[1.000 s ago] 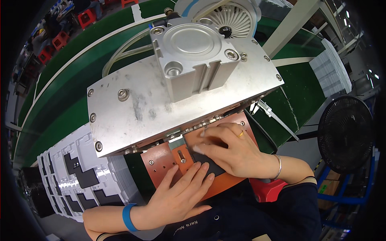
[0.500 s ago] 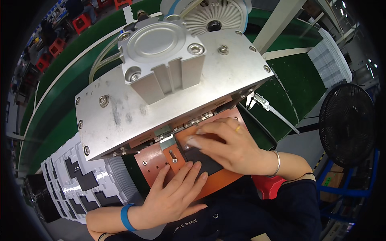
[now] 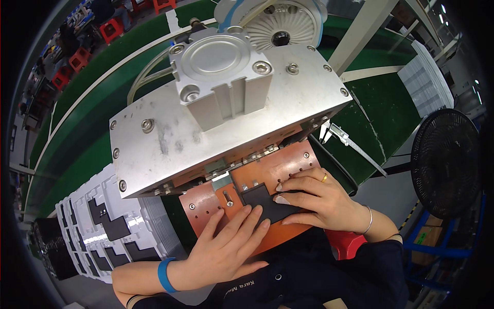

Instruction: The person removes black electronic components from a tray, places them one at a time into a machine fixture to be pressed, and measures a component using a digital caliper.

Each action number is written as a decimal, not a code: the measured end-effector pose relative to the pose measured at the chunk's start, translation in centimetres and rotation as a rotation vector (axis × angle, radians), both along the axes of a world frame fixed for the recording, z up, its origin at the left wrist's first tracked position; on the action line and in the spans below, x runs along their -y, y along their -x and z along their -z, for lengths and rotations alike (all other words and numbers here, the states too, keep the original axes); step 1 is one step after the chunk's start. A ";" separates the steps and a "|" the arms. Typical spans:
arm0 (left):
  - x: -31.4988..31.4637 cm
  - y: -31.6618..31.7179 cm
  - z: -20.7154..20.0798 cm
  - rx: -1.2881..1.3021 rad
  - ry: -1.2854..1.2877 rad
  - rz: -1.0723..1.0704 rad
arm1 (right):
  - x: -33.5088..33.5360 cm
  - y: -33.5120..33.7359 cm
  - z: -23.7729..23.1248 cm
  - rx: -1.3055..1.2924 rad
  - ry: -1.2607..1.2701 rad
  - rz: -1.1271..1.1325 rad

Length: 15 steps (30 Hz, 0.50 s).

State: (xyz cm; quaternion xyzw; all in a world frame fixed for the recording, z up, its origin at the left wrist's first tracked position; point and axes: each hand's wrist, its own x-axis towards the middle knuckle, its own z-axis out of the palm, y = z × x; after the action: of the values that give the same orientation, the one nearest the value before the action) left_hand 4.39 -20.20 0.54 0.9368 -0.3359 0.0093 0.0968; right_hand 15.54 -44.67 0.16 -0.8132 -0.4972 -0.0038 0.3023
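Note:
A flat black L-shaped piece (image 3: 272,207) lies on the orange-brown plate (image 3: 293,160) in front of a silver metal press (image 3: 293,98). My left hand (image 3: 221,247) rests with its fingers stretched out, the tips touching the left end of the piece and the plate beside it. My right hand (image 3: 329,203), with white covers on two fingertips, grips the right end, fingers at the far edge and thumb near the close edge. Next to the piece's left end sits a slotted metal block (image 3: 227,198) with a screw.
Stacked white trays (image 3: 82,226) with black pieces stand at the left. A caliper (image 3: 355,147) lies on the green bench at the right, before a stack of white sheets or trays (image 3: 424,77). Black (image 3: 445,162) and white fans (image 3: 280,20) stand at right and back.
My right hand has moved right and nearer, from the metal strip by the press to the right end of the black piece, uncovering the piece's far edge. My left hand stays on it.

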 end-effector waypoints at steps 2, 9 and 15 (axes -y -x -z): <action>-0.1 0.0 0.1 -0.007 0.005 0.001 | -0.2 0.0 0.0 0.047 -0.021 -0.010; -0.8 -0.8 -0.6 -0.193 0.179 -0.016 | -1.2 -1.6 0.0 0.063 -0.057 -0.051; -1.8 -2.4 0.1 -0.165 0.157 -0.077 | -2.3 -3.6 -0.1 0.026 -0.047 -0.097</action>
State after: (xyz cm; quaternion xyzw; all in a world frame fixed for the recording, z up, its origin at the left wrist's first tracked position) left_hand 6.80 -18.42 0.44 0.9361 -0.2889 -0.0381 0.1969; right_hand 19.11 -42.38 0.30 -0.7808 -0.5397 -0.0118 0.3147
